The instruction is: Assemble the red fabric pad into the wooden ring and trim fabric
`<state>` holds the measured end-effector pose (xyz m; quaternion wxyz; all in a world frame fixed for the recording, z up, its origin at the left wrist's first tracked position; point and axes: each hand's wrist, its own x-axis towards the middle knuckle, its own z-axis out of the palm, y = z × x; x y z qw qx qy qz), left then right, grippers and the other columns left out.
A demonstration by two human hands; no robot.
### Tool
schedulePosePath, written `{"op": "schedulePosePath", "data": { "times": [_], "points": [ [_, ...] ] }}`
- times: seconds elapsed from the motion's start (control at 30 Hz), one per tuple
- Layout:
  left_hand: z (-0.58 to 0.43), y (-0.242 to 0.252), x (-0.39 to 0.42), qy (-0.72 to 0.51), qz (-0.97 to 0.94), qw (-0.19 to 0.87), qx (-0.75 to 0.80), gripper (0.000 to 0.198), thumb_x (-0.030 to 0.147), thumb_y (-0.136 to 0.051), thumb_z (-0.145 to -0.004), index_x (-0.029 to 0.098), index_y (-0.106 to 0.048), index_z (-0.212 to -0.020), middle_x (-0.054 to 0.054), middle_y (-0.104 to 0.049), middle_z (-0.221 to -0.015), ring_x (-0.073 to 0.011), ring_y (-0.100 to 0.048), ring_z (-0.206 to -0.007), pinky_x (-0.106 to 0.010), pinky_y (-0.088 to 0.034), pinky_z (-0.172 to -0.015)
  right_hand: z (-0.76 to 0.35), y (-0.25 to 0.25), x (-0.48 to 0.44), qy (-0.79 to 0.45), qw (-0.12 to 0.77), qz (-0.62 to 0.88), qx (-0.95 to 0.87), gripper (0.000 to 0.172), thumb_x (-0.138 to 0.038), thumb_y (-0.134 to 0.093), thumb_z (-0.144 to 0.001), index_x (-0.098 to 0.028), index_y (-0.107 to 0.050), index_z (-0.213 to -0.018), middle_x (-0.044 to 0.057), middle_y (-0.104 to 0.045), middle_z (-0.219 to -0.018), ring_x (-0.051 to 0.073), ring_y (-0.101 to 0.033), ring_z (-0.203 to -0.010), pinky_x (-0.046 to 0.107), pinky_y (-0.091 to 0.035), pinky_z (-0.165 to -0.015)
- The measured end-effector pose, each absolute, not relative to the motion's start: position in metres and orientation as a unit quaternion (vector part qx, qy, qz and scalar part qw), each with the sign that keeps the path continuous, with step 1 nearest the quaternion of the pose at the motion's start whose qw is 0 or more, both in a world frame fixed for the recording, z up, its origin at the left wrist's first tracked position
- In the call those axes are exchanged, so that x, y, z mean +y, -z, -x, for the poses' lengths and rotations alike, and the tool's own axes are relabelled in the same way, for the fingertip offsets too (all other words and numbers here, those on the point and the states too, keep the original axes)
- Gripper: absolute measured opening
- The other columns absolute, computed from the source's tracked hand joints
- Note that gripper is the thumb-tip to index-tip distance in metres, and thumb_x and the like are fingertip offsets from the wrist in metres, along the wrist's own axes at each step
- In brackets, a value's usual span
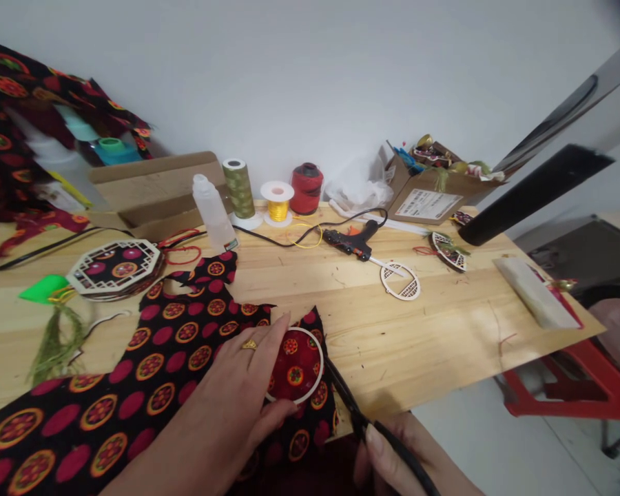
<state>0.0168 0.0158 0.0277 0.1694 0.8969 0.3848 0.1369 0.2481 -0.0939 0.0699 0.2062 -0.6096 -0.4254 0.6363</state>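
Black patterned fabric [186, 344] with red and orange circles lies across the table's front. A round frame [321, 365] with a pale rim and dark red patterned inside rests on its right end. My left hand [238, 386], wearing a gold ring, holds the frame down on the fabric, thumb at its lower edge and fingers along its left side. In my right hand [387, 448] is a pair of black scissors [345, 393], the blades pointing up and left at the fabric's edge beside the frame. The lower fingers of my right hand are partly hidden.
A glue gun [356, 240] with a black cord lies behind, its tip by an oval lattice piece [400, 281]. Thread spools [277, 201], a bottle [213, 210] and a filled carton [426, 200] line the wall. Octagonal lattice pieces [116, 269] lie left; a red stool [568, 386] stands right.
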Motion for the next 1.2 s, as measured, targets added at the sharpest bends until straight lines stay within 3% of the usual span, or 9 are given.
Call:
{"op": "schedulePosePath", "data": {
  "times": [0.23,0.33,0.47,0.6,0.87,1.03,1.2],
  "points": [
    [-0.021,-0.025,0.016,-0.136,-0.901,0.127,0.393,0.085,0.031,-0.069,-0.074,0.019,-0.024,-0.145,-0.015,-0.064,-0.128,-0.0356,-0.060,-0.115,-0.053,-0.036,-0.099,-0.246,-0.046,-0.104,-0.575,0.216,0.645,-0.455,0.062,-0.073,-0.048,-0.082,-0.015,-0.069,-0.094,0.001,-0.051,-0.060,0.016,-0.053,-0.064,0.024,-0.045,-0.059],
    [-0.020,-0.023,0.016,-0.150,-0.897,0.113,0.400,0.084,0.028,-0.068,-0.074,0.020,-0.024,-0.145,-0.014,-0.064,-0.129,-0.0343,-0.059,-0.116,-0.051,-0.032,-0.098,-0.242,-0.049,-0.102,-0.543,0.211,0.650,-0.489,0.059,-0.071,-0.051,-0.081,-0.016,-0.070,-0.087,0.003,-0.053,-0.063,0.019,-0.056,-0.071,0.027,-0.047,-0.066],
    [-0.015,-0.021,0.021,-0.140,-0.912,0.112,0.368,0.086,0.033,-0.071,-0.075,0.021,-0.024,-0.147,-0.013,-0.064,-0.130,-0.0328,-0.061,-0.115,-0.045,-0.036,-0.093,-0.240,-0.053,-0.096,-0.508,0.203,0.659,-0.515,0.059,-0.072,-0.051,-0.080,-0.017,-0.069,-0.073,0.006,-0.056,-0.068,0.023,-0.057,-0.080,0.031,-0.048,-0.072],
    [-0.014,-0.023,0.022,-0.141,-0.915,0.095,0.367,0.087,0.034,-0.071,-0.075,0.020,-0.023,-0.147,-0.013,-0.064,-0.129,-0.0322,-0.061,-0.112,-0.043,-0.034,-0.092,-0.238,-0.052,-0.091,-0.535,0.230,0.616,-0.531,0.065,-0.076,-0.045,-0.080,-0.017,-0.068,-0.071,0.005,-0.053,-0.063,0.022,-0.056,-0.075,0.030,-0.048,-0.068],
    [-0.026,-0.032,0.014,-0.150,-0.900,0.090,0.400,0.078,0.023,-0.068,-0.075,0.019,-0.027,-0.140,-0.013,-0.065,-0.128,-0.0304,-0.060,-0.111,-0.044,-0.025,-0.096,-0.237,-0.055,-0.085,-0.513,0.265,0.604,-0.549,0.064,-0.077,-0.043,-0.081,-0.018,-0.069,-0.082,0.005,-0.057,-0.066,0.024,-0.059,-0.078,0.033,-0.049,-0.074],
    [-0.024,-0.029,0.014,-0.161,-0.897,0.097,0.399,0.076,0.025,-0.067,-0.076,0.018,-0.029,-0.141,-0.013,-0.065,-0.127,-0.0316,-0.060,-0.111,-0.045,-0.026,-0.096,-0.239,-0.053,-0.089,-0.551,0.238,0.606,-0.523,0.063,-0.075,-0.046,-0.081,-0.017,-0.070,-0.085,0.005,-0.058,-0.067,0.024,-0.060,-0.080,0.032,-0.051,-0.074],
    [-0.021,-0.025,0.017,-0.152,-0.909,0.079,0.380,0.080,0.029,-0.068,-0.076,0.019,-0.026,-0.142,-0.013,-0.067,-0.125,-0.0317,-0.061,-0.109,-0.044,-0.026,-0.094,-0.244,-0.057,-0.096,-0.556,0.226,0.625,-0.500,0.060,-0.070,-0.047,-0.085,-0.018,-0.066,-0.108,0.010,-0.065,-0.087,0.027,-0.062,-0.091,0.037,-0.053,-0.081]
  ]
}}
